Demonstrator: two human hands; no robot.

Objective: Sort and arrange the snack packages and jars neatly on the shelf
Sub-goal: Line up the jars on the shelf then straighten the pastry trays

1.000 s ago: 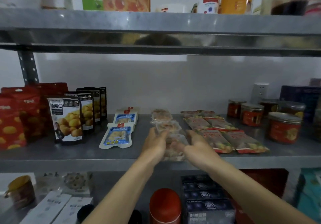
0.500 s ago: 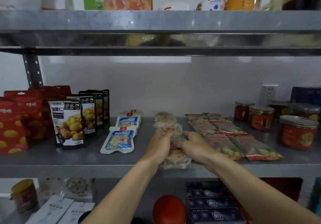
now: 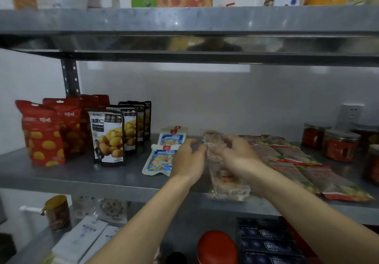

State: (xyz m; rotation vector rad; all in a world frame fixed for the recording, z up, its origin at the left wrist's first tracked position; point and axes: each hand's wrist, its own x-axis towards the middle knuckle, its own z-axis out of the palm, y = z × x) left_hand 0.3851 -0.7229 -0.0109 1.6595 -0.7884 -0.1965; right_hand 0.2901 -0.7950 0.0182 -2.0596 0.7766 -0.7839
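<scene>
A row of clear snack packages runs from the shelf's front edge (image 3: 227,190) to the back (image 3: 212,135) on the grey metal shelf (image 3: 82,177). My left hand (image 3: 190,159) and my right hand (image 3: 238,155) meet over the middle of this row, fingertips pinching a clear package between them. Two blue-white pouches (image 3: 161,159) lie just left of my left hand. Black chestnut pouches (image 3: 108,138) and red bags (image 3: 43,134) stand further left. Flat red-green packs (image 3: 328,181) lie to the right, with red-filled jars (image 3: 339,146) beyond them.
The upper shelf edge (image 3: 184,20) hangs close above, carrying boxes and bottles. Below are a red lid (image 3: 217,245), dark blue boxes (image 3: 266,241), white boxes (image 3: 82,237) and a yellow-lidded jar (image 3: 57,212). A wall socket (image 3: 350,114) sits behind the jars.
Both hands have moved back along the row, from the front clear package to one deeper on the shelf. The view has shifted closer and slightly left.
</scene>
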